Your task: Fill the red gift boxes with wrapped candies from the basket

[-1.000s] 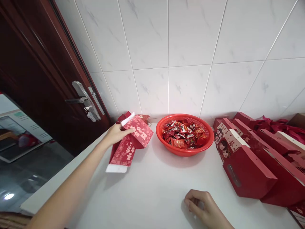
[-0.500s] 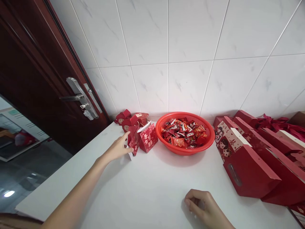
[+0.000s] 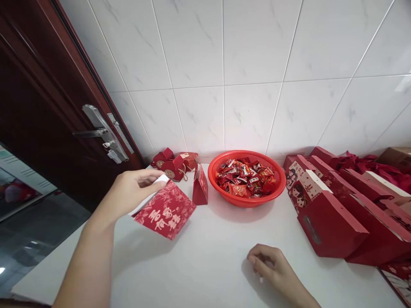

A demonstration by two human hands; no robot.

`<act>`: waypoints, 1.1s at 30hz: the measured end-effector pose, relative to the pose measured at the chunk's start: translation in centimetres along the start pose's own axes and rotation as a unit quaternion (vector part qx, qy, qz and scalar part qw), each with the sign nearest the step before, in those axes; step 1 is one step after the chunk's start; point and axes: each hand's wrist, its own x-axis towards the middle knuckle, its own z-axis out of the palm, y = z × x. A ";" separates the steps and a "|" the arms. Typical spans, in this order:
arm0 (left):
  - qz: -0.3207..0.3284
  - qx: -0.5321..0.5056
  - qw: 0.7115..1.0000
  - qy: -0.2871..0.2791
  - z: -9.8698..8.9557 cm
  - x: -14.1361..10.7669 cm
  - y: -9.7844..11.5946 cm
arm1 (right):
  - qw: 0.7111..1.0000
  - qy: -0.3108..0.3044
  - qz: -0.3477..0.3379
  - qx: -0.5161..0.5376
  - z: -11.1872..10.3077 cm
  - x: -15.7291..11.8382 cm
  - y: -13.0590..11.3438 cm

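My left hand [image 3: 141, 188] is closed on a red paper gift box [image 3: 167, 209] with pale lettering and a white edge. It holds the box tilted, by that white edge, off the white table. My right hand [image 3: 269, 265] rests on the table at the front right, its fingers loosely curled with nothing visible in them. Behind the held box, a similar small red box [image 3: 200, 188] stands upright, beside a red plastic basket [image 3: 279, 188] full of red-wrapped sweets [image 3: 245, 177].
Small red boxes with round gold emblems [image 3: 175, 167] sit near the tiled wall [image 3: 195, 119]. A row of larger red gift boxes [image 3: 330, 222] lines the right side, with dark red ribbon [image 3: 362, 164] behind. A dark door [image 3: 58, 111] stands at the left.
My left hand has taken hold of the red paper gift box, lifted it and brought it nearer and to the left, turning its lettering towards me. My right hand has barely moved.
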 end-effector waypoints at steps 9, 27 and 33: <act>0.194 -0.042 0.942 -0.270 7.1 0.6 5.7 | 0.994 0.012 -0.080 -0.069 0.6 3.4 -3.5; 0.142 -0.246 0.827 -0.485 13.5 5.9 4.9 | 0.946 0.253 -0.200 -0.037 -8.7 8.9 -8.7; 0.112 -0.248 0.833 -0.482 15.5 10.4 6.0 | 0.952 0.268 -0.150 0.012 -11.5 15.2 -9.1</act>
